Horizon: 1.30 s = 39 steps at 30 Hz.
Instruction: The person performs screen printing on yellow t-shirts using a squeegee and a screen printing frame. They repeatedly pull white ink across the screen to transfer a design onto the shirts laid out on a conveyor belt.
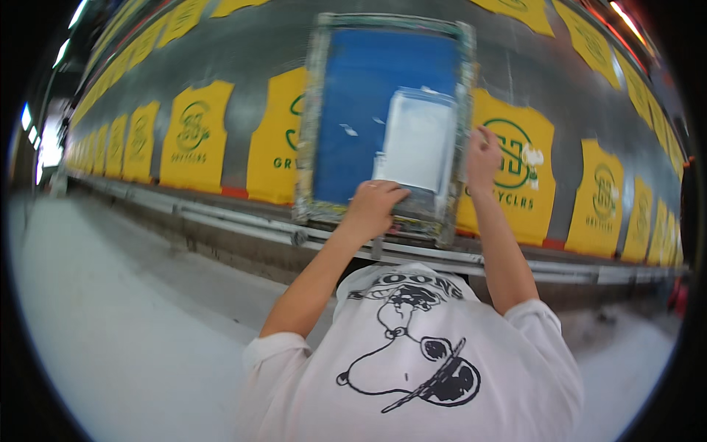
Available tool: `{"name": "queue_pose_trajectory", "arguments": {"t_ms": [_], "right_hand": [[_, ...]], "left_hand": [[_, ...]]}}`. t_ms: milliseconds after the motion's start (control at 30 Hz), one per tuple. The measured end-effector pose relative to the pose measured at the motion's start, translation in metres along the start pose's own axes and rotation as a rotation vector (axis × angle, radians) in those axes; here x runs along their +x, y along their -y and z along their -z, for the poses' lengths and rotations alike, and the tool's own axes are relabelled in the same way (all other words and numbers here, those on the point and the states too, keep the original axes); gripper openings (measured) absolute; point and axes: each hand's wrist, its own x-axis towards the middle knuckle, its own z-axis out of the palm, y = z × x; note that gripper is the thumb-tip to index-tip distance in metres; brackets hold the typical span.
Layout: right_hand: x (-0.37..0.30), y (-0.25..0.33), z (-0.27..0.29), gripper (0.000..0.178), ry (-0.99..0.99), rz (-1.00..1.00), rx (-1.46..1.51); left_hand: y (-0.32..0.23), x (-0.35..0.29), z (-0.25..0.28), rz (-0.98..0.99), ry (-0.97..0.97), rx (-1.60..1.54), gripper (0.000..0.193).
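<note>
Both hands on screen-printing frame over yellow shirts
Left hand (375, 202) curled closed over the near edge of the blue-mesh frame (383, 118); right hand (482, 158) gripping its right side rail; frame lies on the long grey table (250, 66) over a yellow shirt (515, 177); white panel (418, 140) on mesh

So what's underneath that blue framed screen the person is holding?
The blue screen lies over a yellow garment on the long table; only the garment's left edge shows. The left hand and right hand grip its frame. The rest underneath is hidden.
</note>
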Motion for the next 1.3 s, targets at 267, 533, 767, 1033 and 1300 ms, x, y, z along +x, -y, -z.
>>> {"name": "queue_pose_trajectory", "arguments": {"t_ms": [267,533,767,1033,1300], "right_hand": [[-0.054,0.047,-0.108,0.033,-0.033,-0.033,0.077],[-0.069,0.052,-0.122,0.037,-0.022,-0.048,-0.132],[-0.062,0.044,-0.124,0.037,0.007,-0.059,-0.075],[-0.020,0.115,-0.135,0.049,-0.101,0.927,-0.348],[0.005,0.106,-0.162,0.021,0.409,0.844,-0.518]], "left_hand": [[0.093,-0.052,0.066,-0.029,0.028,0.058,0.054],[0.126,0.045,0.127,-0.058,0.124,0.069,0.036],[0.152,0.161,0.146,0.019,0.141,0.133,0.034],[0.173,0.166,0.139,0.097,0.143,0.150,0.022],[0.147,0.161,0.120,0.121,-0.002,0.179,0.018]]}}
